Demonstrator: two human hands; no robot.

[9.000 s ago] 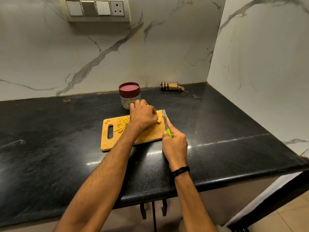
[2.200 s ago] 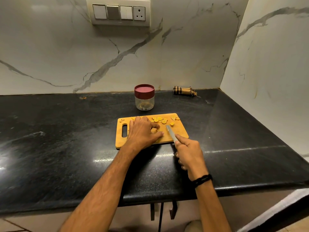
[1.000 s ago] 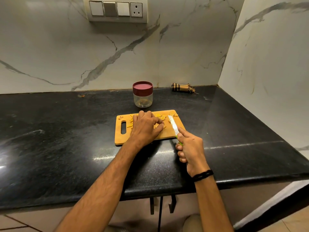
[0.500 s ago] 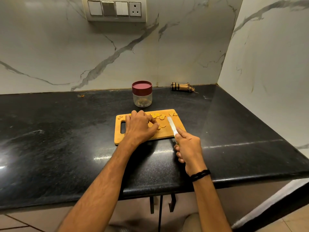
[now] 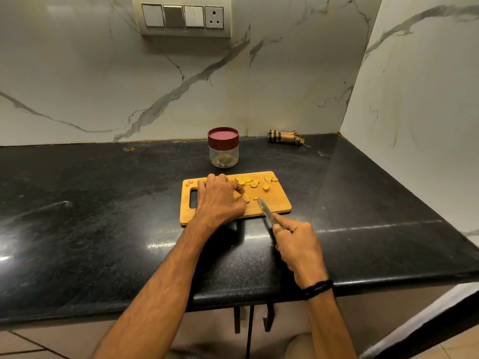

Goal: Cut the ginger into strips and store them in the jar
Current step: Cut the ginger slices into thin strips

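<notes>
Black speckled stone desk (image 5: 103,229), against white veined marble walls; a beige switch-and-socket panel (image 5: 185,16) is on the back wall. Rectangular light-wood cutting board (image 5: 277,206), flat at desk centre, handle slot at its left end. Left hand (image 5: 220,200), palm down on the board's left half, fingers curled, their tips holding down a few of the yellow ginger slices (image 5: 247,180); the other slices lie loose along the board's far edge and towards its middle. Clear round jar with a maroon lid (image 5: 223,147), upright and closed, just behind the board. Silver-bladed knife (image 5: 265,209), tip on the board just right of the left fingertips, handle hidden. Right hand (image 5: 298,244), wrapped round that handle over the desk's near side, index finger along the blade's back, black band at the wrist. Rolled checked cloth (image 5: 283,137), far back right by the wall.
</notes>
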